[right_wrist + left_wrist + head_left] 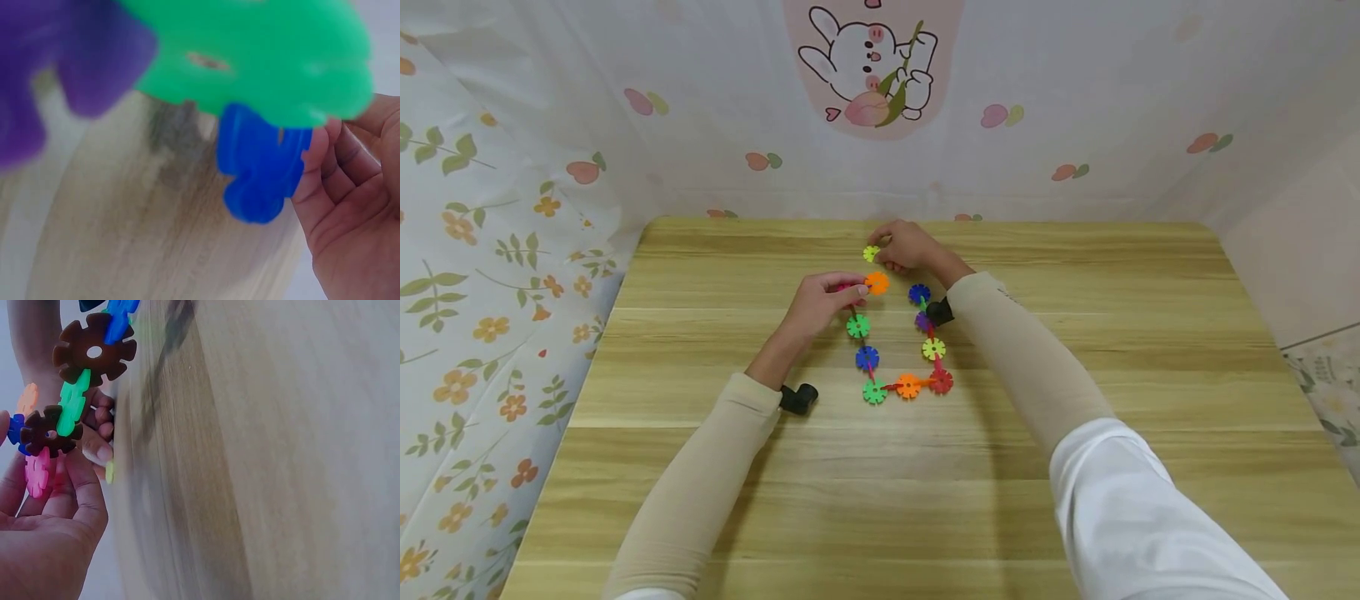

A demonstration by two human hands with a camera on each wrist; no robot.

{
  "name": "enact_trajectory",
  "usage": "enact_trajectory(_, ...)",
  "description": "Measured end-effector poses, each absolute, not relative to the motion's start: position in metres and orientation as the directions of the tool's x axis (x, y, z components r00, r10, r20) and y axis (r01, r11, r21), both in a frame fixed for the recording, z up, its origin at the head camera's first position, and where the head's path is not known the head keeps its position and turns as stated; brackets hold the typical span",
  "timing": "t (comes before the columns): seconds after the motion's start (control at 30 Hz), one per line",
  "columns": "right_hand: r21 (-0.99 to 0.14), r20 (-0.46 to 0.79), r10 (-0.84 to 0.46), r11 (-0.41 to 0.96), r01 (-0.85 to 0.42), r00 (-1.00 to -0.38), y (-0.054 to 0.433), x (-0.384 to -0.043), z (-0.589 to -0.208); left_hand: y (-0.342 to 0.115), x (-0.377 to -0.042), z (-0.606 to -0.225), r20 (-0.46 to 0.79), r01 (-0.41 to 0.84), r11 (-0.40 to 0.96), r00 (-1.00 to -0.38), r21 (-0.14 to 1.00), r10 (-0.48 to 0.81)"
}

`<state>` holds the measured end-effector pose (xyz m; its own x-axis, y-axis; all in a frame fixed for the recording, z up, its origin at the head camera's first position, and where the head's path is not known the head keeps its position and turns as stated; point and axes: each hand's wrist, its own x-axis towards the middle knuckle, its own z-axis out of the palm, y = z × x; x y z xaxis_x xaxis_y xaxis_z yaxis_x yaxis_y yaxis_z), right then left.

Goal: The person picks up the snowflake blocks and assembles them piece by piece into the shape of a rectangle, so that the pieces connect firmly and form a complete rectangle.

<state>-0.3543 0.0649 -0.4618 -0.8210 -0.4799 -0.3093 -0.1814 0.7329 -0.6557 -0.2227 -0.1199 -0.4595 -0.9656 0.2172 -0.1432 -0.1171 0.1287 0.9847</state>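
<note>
Notched plastic discs in several colours are joined into a U-shaped chain on the table. My left hand [820, 302] holds the chain's left end, its fingers around the pink disc [37, 472] and beside the orange disc [877, 283]. A brown disc [94, 351] and a green disc [858, 326] follow on that side. Slightly farther back, my right hand [910, 247] pinches a loose yellow disc [870, 253], apart from the chain. The blue disc [919, 293] at the chain's right end lies below the right wrist. In the right wrist view the yellow disc is hidden.
The wooden table [700, 500] ends at the back against a white printed cloth [700, 75]. Flowered cloth [475, 333] hangs at the left. A black wrist camera [800, 399] sits under the left wrist, another wrist camera [939, 312] close to the chain's right side.
</note>
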Motion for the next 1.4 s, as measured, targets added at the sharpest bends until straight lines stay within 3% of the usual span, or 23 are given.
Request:
enact_trajectory(0.3,-0.595,-0.374,-0.431,0.791,-0.144,-0.821,0.072,-0.355,-0.456,-0.120,-0.223,-0.460,-0.159,-0.133,0.133,-0.966,0.982,0.204)
enact_trajectory(0.67,-0.610,-0.247,-0.461,0.757,-0.234,-0.852,0.084,-0.344,-0.445,-0.121,-0.225,-0.461,-0.172,-0.150,0.127,-0.967,0.981,0.188)
enact_trajectory(1.4,-0.735,-0.109,-0.565,0.599,-0.316,-0.818,0.100,-0.304,-0.431,-0.118,-0.224,-0.460,-0.174,-0.158,0.116,-0.973,0.981,0.149)
